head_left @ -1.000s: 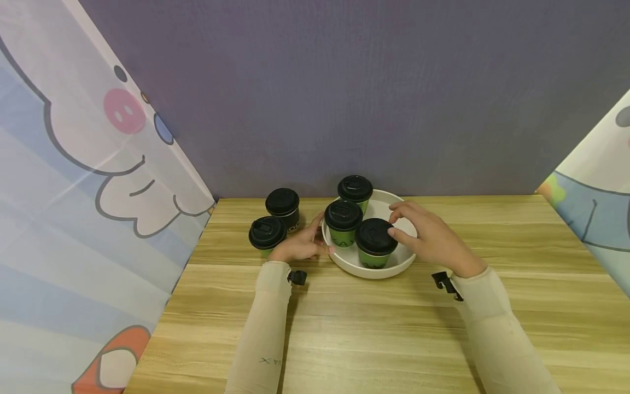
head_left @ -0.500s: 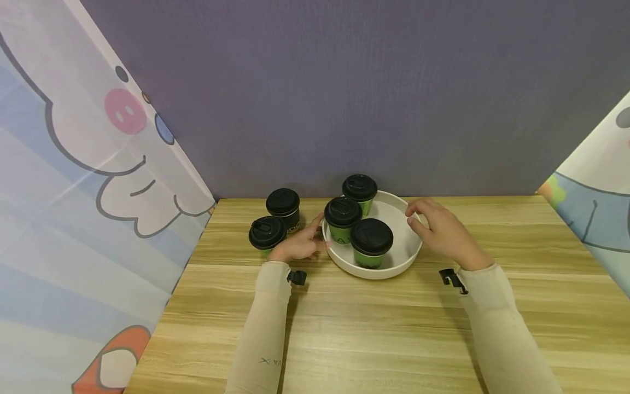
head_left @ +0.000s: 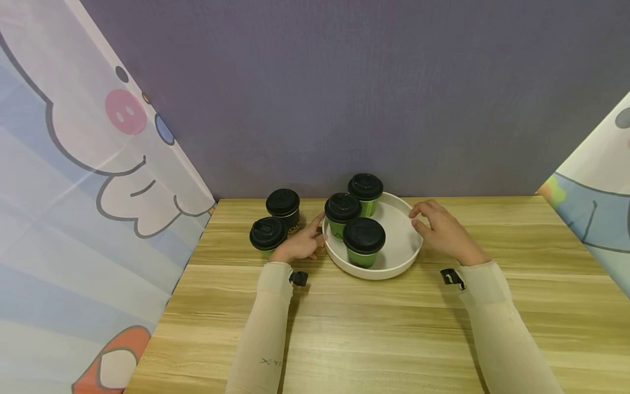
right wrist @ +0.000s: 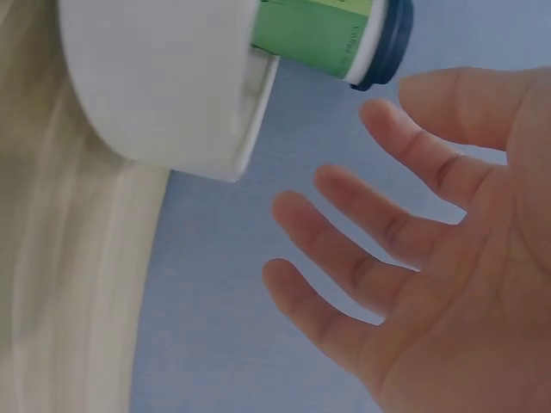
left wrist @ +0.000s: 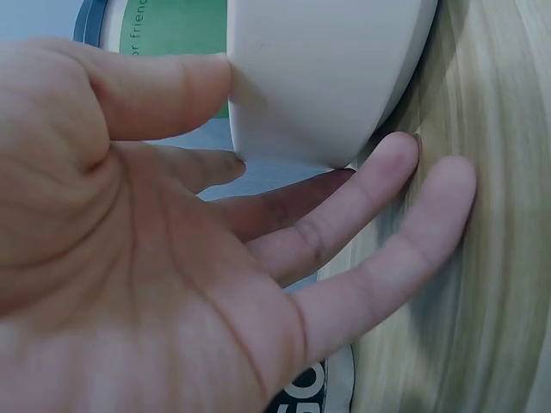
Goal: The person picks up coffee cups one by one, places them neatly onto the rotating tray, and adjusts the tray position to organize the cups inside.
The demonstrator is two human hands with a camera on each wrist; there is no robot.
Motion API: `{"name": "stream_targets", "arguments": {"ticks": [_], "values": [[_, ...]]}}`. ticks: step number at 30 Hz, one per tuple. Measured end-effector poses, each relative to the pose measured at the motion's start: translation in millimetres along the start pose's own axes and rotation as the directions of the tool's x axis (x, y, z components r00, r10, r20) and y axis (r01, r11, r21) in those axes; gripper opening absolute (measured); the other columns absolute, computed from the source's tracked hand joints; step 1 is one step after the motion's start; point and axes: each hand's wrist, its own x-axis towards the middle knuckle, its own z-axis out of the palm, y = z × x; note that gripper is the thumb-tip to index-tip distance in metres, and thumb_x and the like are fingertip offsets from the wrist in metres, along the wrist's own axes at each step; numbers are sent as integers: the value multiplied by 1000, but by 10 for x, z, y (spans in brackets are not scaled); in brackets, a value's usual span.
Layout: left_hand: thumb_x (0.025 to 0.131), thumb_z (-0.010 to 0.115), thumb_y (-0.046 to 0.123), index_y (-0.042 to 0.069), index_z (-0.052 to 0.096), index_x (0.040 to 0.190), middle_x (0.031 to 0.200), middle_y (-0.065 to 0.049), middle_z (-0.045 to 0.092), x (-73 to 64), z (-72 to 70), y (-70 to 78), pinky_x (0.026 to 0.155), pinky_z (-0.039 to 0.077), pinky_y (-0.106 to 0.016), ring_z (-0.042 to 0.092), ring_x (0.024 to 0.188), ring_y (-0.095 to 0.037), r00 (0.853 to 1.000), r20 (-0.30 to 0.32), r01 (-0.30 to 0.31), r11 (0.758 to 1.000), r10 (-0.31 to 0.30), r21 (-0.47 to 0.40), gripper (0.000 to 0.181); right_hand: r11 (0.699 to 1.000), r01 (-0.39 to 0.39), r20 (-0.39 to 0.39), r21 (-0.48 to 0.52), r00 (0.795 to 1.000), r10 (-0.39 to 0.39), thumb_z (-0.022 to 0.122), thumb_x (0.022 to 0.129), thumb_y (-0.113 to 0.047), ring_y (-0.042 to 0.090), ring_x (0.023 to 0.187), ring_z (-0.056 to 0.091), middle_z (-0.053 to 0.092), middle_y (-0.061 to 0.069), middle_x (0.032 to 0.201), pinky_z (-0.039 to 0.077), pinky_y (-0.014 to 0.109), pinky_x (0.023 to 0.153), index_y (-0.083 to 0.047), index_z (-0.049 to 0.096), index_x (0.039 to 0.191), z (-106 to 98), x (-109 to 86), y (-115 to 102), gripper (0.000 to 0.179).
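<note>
Three green paper cups with black lids stand upright in a round white tray: a front cup, a left cup and a back cup. At the tray's left side, my left hand touches its outer wall with thumb and fingertips, fingers nearly straight. In the left wrist view the thumb rests at the rim, while the other fingers spread below. My right hand is beside the tray's right rim, fingers loosely bent. The right wrist view shows nothing between its fingers.
Left of the tray, a black cup and another lidded green cup stand close to my left hand. A grey-purple panel rises behind the wooden table. Cartoon-printed cloth hangs at the left.
The cups have shifted clockwise with the tray: the back cup right, the front cup left, the left cup slightly back. My right hand has moved right, off the front cup; my left stays.
</note>
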Motion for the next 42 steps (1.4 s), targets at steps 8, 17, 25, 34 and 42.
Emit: {"name": "stream_targets", "arguments": {"ticks": [8,17,25,34,42], "values": [[110,41,18,26,5,167,141,-19,55,9,24,1,73,60,-37,63,107,-28,999,-54,-3,999,5,43,68,998,-55,28,37,998,54,51,104,-6,50,124,50,48,29,137,42,66,102,2,58,124,78,27,145,23],[112,38,20,25,9,167,134,-17,59,29,50,23,74,59,-34,65,98,-27,994,-111,2,997,7,76,62,991,-119,58,64,992,116,43,107,-9,51,121,54,47,34,139,46,67,97,6,46,142,183,51,347,38],[113,36,19,18,16,166,147,-21,54,88,85,7,67,52,-29,67,92,-28,984,-175,-3,994,22,105,56,991,-93,40,93,995,89,38,108,-7,51,117,61,62,35,128,48,64,97,6,47,142,246,32,514,37],[111,38,14,10,32,160,134,-18,65,114,119,14,74,50,-32,67,92,-23,955,-282,-26,972,93,234,49,986,-149,110,68,984,141,32,114,-29,50,112,64,64,34,127,51,63,93,2,42,148,245,2,608,47],[111,39,14,9,37,157,121,-14,70,120,140,41,74,49,-32,66,89,-21,942,-319,-14,964,101,264,47,960,-210,154,188,971,182,29,114,-36,51,122,60,56,33,139,46,65,103,0,39,151,278,-2,657,53]]}}
